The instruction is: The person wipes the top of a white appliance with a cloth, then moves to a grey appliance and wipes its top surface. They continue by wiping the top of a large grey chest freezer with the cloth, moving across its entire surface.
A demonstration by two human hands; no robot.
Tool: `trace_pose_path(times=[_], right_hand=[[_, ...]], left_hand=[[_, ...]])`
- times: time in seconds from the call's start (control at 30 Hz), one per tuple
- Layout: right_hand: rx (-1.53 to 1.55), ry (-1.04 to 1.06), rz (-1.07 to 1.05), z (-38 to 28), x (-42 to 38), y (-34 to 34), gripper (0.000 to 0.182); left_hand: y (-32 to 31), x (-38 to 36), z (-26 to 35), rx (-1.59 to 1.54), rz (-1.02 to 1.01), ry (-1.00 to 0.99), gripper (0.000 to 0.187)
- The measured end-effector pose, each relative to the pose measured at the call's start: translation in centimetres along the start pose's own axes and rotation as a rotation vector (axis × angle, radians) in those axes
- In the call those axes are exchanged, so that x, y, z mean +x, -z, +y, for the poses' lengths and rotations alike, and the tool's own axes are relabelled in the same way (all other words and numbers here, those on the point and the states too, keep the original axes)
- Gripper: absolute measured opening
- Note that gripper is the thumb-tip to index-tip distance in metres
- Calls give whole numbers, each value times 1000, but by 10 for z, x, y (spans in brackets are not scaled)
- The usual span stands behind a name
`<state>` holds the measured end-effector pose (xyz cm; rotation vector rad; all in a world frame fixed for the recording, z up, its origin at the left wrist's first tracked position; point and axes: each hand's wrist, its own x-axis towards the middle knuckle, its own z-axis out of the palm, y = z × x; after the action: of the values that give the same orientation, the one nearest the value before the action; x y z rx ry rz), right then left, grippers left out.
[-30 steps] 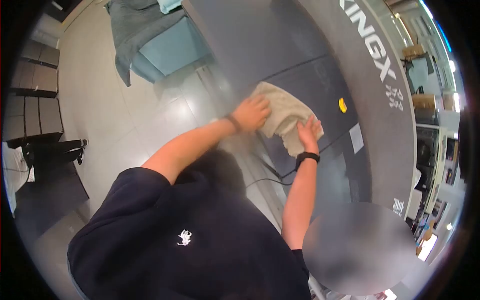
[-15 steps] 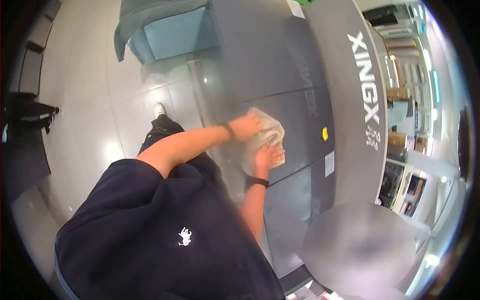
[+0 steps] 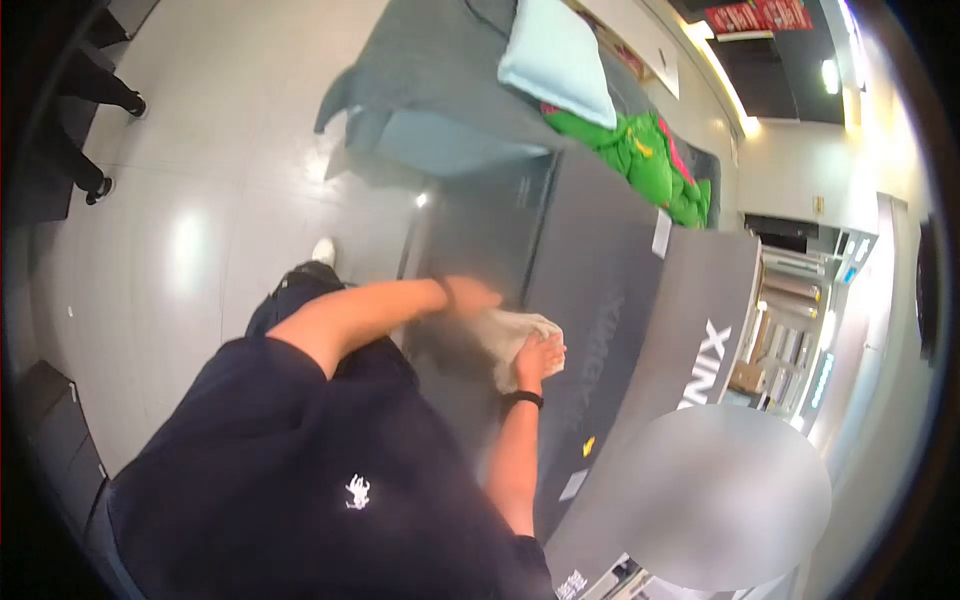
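Observation:
A crumpled pale cloth [image 3: 510,330] lies against the dark grey panelled surface [image 3: 590,290] in front of me. My right hand [image 3: 540,358] grips it from above, with the fingers bent over its right part. At the cloth's upper left edge is my left hand [image 3: 474,297], smeared by motion, so its fingers cannot be made out. Both wrists wear dark bands. Faint lettering and a small yellow mark [image 3: 588,446] show on the dark surface.
Beyond the surface stands a grey-covered bed [image 3: 430,60] with a light blue pillow [image 3: 560,60] and a green cloth [image 3: 640,160]. A lettered grey panel [image 3: 690,300] runs along the right. At upper left, another person's dark-clad legs [image 3: 95,85] show.
The view has swung, bringing the pillow, the green cloth and the other person's feet into sight. Both hands and the cloth now lie nearer the dark surface's far end.

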<state>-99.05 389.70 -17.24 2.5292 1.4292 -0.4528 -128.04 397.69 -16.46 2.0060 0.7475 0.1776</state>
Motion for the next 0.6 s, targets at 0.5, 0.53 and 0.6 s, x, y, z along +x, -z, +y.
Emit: trace_pose_path(times=[0.5,0.53,0.6], right_hand=[[52,61,24,-177,135,64,81],[77,78,54,-184,141,68,80],[36,74,86,-197,148,77,79]], left_hand=[[116,23,-77,-414,151,297,32],[126,35,-85,-385,141,322,34],[139,59,-108,-291,113,354,36]])
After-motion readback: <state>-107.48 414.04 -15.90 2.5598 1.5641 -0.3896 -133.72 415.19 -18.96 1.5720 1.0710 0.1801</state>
